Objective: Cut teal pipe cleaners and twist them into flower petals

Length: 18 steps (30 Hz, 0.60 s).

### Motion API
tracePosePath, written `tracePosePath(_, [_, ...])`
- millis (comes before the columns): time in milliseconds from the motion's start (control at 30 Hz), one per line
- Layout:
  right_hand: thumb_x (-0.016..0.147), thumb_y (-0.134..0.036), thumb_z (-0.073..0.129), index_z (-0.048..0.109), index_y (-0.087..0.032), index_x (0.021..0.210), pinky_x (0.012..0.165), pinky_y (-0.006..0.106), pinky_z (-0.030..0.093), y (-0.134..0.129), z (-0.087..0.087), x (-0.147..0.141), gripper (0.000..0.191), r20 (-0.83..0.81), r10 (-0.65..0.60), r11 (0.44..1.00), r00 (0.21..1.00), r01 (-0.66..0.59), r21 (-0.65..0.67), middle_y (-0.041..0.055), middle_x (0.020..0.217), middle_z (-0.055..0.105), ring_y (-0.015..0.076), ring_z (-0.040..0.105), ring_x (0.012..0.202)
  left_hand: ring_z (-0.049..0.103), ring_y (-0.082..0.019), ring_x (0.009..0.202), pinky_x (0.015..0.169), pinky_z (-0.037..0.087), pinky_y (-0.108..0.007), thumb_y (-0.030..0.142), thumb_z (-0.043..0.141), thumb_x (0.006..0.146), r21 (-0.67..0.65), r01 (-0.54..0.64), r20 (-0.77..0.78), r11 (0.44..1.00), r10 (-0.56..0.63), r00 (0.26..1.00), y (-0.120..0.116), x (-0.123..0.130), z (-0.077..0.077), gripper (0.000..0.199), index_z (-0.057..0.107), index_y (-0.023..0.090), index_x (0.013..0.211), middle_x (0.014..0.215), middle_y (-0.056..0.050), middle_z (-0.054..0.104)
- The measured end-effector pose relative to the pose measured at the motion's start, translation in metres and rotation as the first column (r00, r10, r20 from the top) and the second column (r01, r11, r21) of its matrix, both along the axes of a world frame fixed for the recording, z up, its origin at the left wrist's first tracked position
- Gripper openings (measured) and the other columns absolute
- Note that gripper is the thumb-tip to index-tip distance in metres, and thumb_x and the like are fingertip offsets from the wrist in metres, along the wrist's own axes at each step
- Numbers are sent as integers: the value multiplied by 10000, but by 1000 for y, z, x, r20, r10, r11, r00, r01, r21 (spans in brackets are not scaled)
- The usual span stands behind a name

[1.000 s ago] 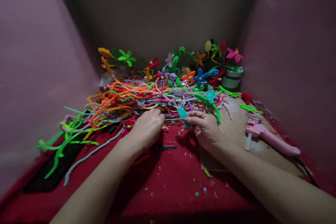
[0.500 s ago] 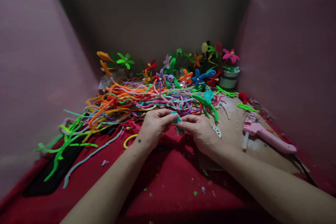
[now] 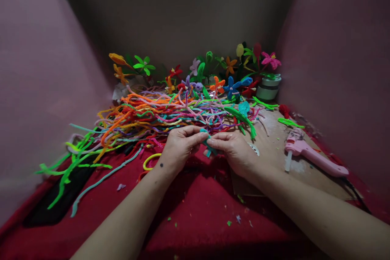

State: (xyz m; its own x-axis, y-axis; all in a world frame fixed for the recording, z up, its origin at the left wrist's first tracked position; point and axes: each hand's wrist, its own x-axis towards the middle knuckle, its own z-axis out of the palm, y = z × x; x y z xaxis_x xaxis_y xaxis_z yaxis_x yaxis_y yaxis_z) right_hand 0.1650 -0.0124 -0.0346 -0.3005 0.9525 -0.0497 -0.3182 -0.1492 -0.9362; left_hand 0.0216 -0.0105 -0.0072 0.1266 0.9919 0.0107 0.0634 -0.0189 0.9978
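Note:
Between my fingertips is a small teal fuzzy piece, partly hidden by the fingers. My left hand pinches its upper left part between thumb and forefinger. From the other side my right hand grips it with thumb and fingers pressed together. Both hands are raised over the red cloth, just in front of a heap of many-coloured pipe cleaners. A teal fuzzy shape and a green leaf-like bundle lie beyond my right hand.
A pink glue gun lies on a brown board at the right. Yellow scissor handles are beside my left wrist. Fuzzy flowers and a pale green jar stand behind. A black flat object lies at the left.
The teal piece has turned a little between my fingers, and its lower end shows more clearly. Both hands keep their pinch. The view has shifted slightly.

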Motion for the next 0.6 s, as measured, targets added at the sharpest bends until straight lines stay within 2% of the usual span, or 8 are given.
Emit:
tracePosePath(167, [538, -296, 769, 659, -126, 575, 533, 253, 408, 3, -4, 1, 205, -30, 113, 989, 993, -116, -90, -8, 525, 591, 97, 516, 489, 379, -49, 462, 454, 288, -193, 241, 693, 629, 70, -82, 0, 994, 82, 997, -4, 2, -3, 113, 645, 139, 642, 506, 56, 509])
tracePosePath(300, [551, -291, 763, 663, -128, 585, 532, 254, 402, 2, -4, 0, 194, -16, 107, 990, 994, -108, -87, -5, 527, 600, 96, 519, 482, 389, -54, 469, 455, 291, -194, 237, 691, 636, 92, -91, -32, 992, 95, 995, -6, 2, -2, 109, 650, 137, 653, 512, 50, 519])
tracePosePath(400, [590, -294, 743, 670, -132, 606, 536, 245, 394, 0, -3, -1, 179, 7, 70, 997, 998, -70, -25, -4, 540, 606, 90, 514, 494, 410, -50, 461, 459, 302, -191, 264, 689, 657, -5, 28, 53, 1000, -28, 998, -1, -4, -4, 146, 637, 141, 712, 530, 47, 528])
tracePosePath(500, [633, -312, 717, 667, -131, 615, 542, 248, 403, -2, -2, -2, 189, 33, 81, 997, 996, -81, 13, 8, 550, 615, 96, 521, 497, 468, -60, 495, 491, 341, -201, 267, 689, 663, -131, 215, 191, 968, -188, 963, 4, -13, -6, 195, 631, 148, 807, 636, 19, 581])
tracePosePath(600, [655, -318, 701, 662, -130, 632, 529, 248, 418, -3, -1, -2, 193, 35, 114, 993, 993, -114, -8, 15, 561, 629, 101, 538, 482, 494, -69, 533, 520, 362, -208, 229, 695, 649, -129, 261, 206, 957, -231, 951, 6, -16, -7, 201, 631, 142, 819, 675, 8, 591])
